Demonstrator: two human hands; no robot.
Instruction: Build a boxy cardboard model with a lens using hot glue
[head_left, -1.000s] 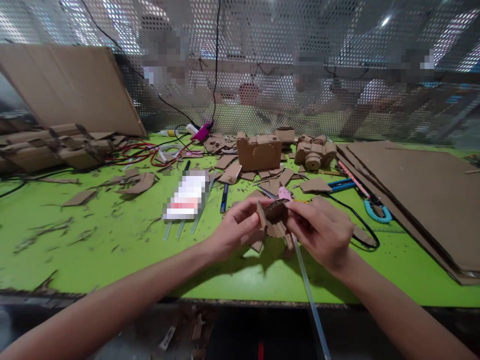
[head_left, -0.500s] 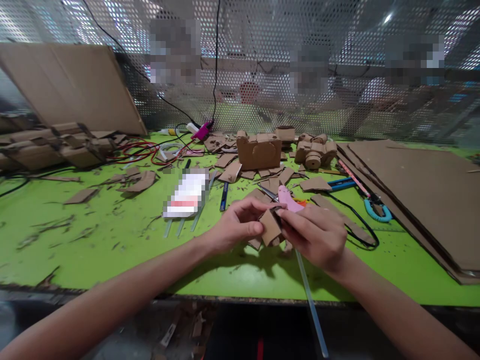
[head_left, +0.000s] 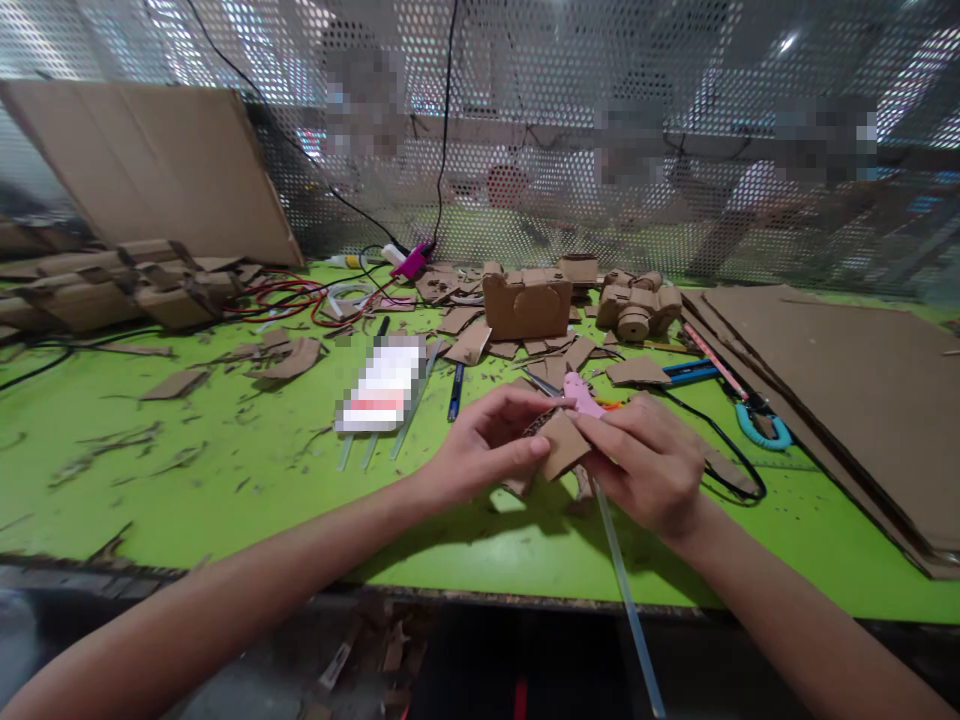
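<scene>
A small piece of brown cardboard (head_left: 564, 445), with its corrugated edge showing, is held up over the table between both hands. My left hand (head_left: 487, 440) pinches its left side, thumb on the near face. From the right, the fingers of my right hand (head_left: 649, 465) are closed on its upper right edge; the fingertips are partly hidden. Just behind the hands lie a pink object (head_left: 581, 393), mostly covered, and a pointed metal tip (head_left: 541, 384). A translucent glue stick (head_left: 626, 590) runs from under my right hand past the table's front edge.
Cardboard cameras (head_left: 526, 305) and scraps stand at the back. Large cardboard sheets (head_left: 840, 390) lie right, near a blue cutter (head_left: 690, 371) and turquoise-handled pliers (head_left: 763, 428). A dark blue pen-like tool (head_left: 456, 392) and a blurred white packet (head_left: 382, 385) lie left on the green table (head_left: 247, 500).
The cardboard piece has turned between my fingers, so its flat face shows more broadly and tilts to the right. The view has shifted slightly. Both hands keep their hold.
</scene>
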